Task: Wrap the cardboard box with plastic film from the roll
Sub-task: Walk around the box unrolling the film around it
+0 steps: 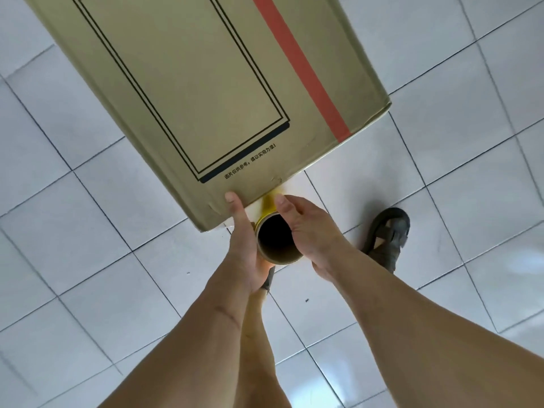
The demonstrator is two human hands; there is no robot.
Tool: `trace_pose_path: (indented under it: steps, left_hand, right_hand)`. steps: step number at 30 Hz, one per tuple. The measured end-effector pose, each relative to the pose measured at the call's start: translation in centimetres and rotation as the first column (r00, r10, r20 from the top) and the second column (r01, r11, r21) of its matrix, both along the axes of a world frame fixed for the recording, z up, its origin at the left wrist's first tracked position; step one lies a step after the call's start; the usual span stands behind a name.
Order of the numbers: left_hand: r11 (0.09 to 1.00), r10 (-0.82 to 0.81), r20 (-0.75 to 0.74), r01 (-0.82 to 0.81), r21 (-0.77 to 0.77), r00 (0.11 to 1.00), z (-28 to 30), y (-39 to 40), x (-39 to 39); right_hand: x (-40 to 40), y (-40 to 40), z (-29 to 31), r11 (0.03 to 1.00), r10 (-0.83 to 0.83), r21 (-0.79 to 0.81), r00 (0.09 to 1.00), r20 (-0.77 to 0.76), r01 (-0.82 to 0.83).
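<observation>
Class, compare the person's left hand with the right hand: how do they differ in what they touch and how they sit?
The left hand cups the roll from the left, its thumb on the cardboard box; the right hand grips the roll from the right, touching no box. Both hold the roll's open end.

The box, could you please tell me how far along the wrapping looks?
Done: no film shows on the box face. In hand: both hands, left and right, hold the roll upright at the box's near edge, left thumb on the cardboard. Left: essentially all the wrapping.
</observation>
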State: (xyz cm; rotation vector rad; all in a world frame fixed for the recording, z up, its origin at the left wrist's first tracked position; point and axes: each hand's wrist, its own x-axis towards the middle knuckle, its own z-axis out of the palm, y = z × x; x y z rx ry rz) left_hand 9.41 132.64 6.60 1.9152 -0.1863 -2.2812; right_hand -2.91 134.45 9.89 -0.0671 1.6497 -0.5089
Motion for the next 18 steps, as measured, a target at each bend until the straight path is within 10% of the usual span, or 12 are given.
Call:
trace_pose_path:
  steps: [18]
  left_hand:
    - [0.966, 0.256, 0.147, -0.256, -0.016, 0.956, 1.6, 0.0, -9.1]
  right_hand:
    - [-8.9, -1.9, -0.8, 0.961, 0.273, -0.042, 0.962, 0.013, -0.272]
